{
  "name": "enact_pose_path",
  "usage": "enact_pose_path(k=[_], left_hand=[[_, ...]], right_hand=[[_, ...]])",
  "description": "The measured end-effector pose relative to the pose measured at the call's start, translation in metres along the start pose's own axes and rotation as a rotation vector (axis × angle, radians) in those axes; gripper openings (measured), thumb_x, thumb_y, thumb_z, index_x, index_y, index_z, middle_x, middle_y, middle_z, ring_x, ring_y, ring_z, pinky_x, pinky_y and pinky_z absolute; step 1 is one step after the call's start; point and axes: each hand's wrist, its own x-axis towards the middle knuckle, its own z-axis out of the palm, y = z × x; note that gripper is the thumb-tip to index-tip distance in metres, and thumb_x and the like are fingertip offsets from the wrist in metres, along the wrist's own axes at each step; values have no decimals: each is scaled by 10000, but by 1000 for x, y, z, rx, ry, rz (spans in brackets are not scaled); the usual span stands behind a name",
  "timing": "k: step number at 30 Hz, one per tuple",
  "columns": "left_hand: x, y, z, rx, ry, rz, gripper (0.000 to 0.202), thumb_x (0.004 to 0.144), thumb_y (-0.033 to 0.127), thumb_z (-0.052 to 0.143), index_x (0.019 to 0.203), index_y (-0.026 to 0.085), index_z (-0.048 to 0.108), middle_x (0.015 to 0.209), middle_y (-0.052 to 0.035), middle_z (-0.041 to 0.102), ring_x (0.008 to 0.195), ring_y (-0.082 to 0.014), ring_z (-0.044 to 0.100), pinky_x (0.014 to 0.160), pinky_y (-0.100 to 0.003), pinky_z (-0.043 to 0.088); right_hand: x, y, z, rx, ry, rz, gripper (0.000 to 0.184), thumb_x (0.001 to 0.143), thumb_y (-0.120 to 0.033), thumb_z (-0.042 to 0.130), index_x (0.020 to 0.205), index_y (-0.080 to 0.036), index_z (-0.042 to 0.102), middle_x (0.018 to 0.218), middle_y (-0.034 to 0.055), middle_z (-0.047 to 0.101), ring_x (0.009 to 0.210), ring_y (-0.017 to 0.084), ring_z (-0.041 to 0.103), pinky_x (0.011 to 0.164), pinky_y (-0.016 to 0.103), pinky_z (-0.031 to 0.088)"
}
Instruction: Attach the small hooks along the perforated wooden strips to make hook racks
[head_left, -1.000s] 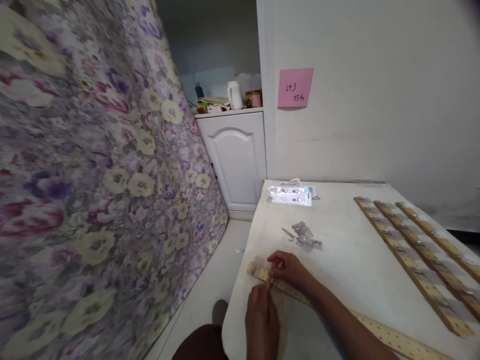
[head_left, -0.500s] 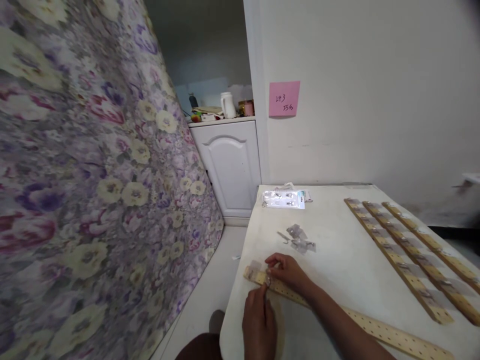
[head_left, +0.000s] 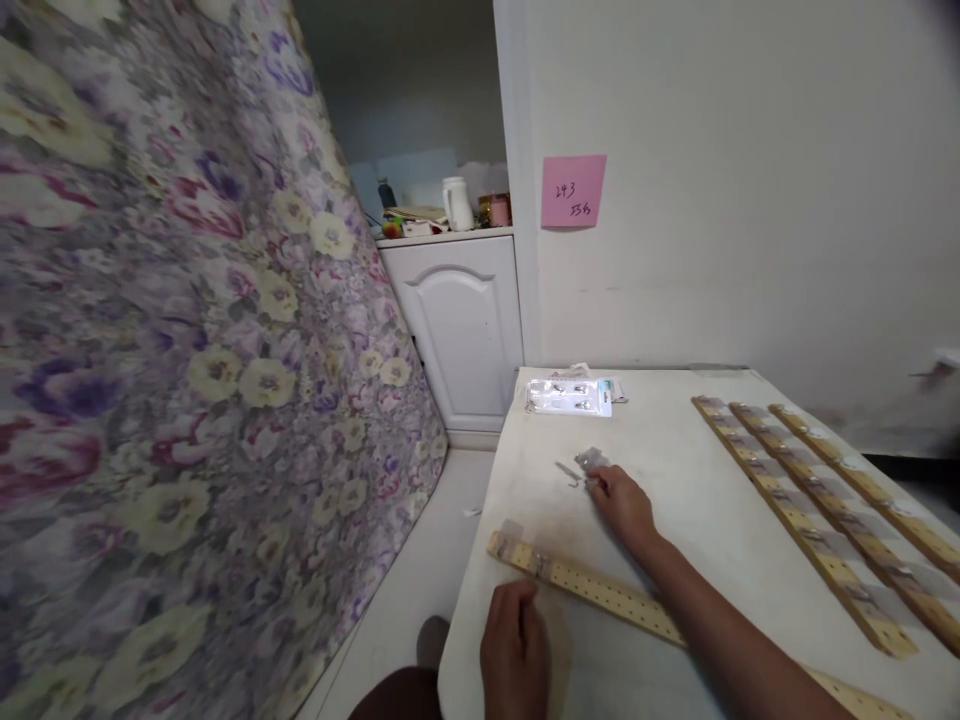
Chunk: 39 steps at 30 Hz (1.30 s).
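A long wooden strip with rows of holes [head_left: 600,592] lies slantwise on the white table [head_left: 690,520], a small clear hook fixed near its left end. My left hand [head_left: 514,655] rests by the table's near edge just below that end, fingers curled; nothing shows in them. My right hand [head_left: 624,508] reaches forward onto a small pile of clear plastic hooks [head_left: 583,465], fingertips pinched on the pile; what they hold is hidden.
Three more wooden strips with clear hooks [head_left: 817,520] lie side by side at the table's right. A clear blister pack [head_left: 568,396] sits at the far edge. A pink note [head_left: 573,190] sticks on the wall. Left is a flowered cloth [head_left: 187,350]; behind, a white cabinet [head_left: 465,320].
My right hand has left the strip's left end and moved forward to the pile of clear hooks. My left hand has drawn back a little toward the table's edge.
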Motion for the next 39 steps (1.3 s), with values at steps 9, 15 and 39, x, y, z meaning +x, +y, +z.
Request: enact_pose_path(k=[9,15,39], left_hand=[[0,12,-3,-62,-37,-21,172,834,166,398,782,206,557,777,-15,570,770,-166,571,716,-257,447],[-2,13,-4,-83,-70,7,170,821,158,409,762,204,561,755,-12,565,745,-160,569,690,-246,446],[-5,31,18,-61,-212,-51,219,853,267,472,1016,211,608,948,-63,678,835,-190,631,761,-288,486]], right_hand=[[-7,-12,-12,35,67,-100,157,827,-294,461,799,-217,595,891,20,604,751,165,575,645,264,396],[-30,-17,-18,320,16,-73,141,801,-320,513,730,-202,544,741,7,628,605,142,546,597,255,411],[-62,-32,-17,295,-301,-214,122,813,-249,477,744,-195,562,714,1,606,673,147,537,622,236,362]])
